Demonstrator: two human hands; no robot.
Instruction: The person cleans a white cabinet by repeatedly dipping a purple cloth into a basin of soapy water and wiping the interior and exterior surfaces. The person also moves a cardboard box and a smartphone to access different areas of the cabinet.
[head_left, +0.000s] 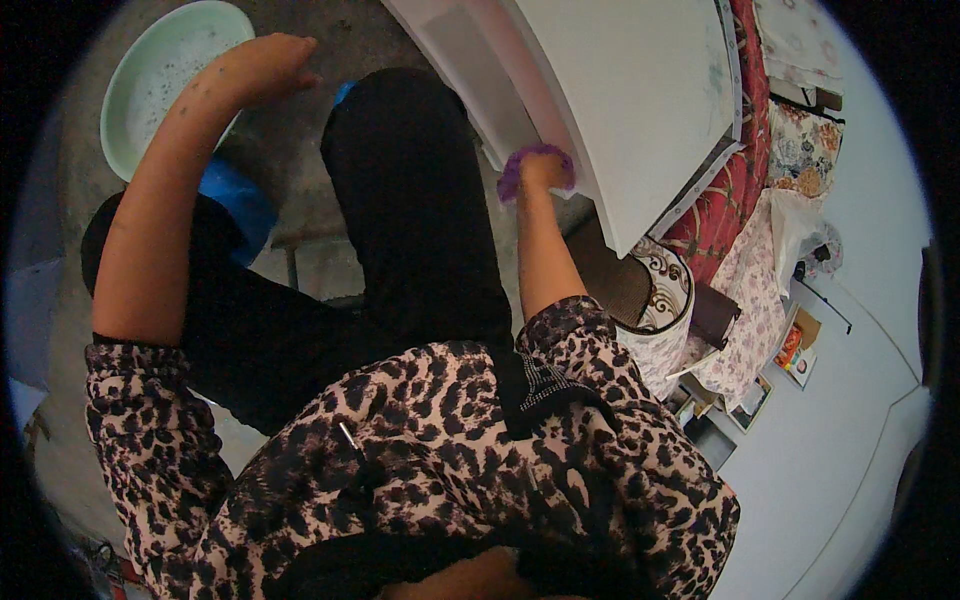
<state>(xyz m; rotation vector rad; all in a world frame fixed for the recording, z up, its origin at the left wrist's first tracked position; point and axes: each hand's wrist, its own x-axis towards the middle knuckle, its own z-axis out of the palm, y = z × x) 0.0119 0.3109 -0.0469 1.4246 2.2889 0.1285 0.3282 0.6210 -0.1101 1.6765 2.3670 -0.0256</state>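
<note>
My right hand (546, 169) grips a purple mesh scrubber or cloth (511, 178) and presses it to the lower edge of a white furniture panel (630, 90). Its fingers are partly hidden by the purple material. Over on the other side, my left hand (289, 61) hangs in the air beside a pale green basin (120, 112). Nothing shows between its thumb and fingers, which are apart. Foamy water (180, 71) lies in the basin, partly covered by my left forearm.
My black-trousered knees are bent between the basin and the panel. Something blue (236, 210) shows beside my left knee, on the grey floor (360, 37). Behind the panel lie red patterned fabric (709, 217) and floral fabric (802, 146). A rolled brown mat (611, 270) stands near my right forearm.
</note>
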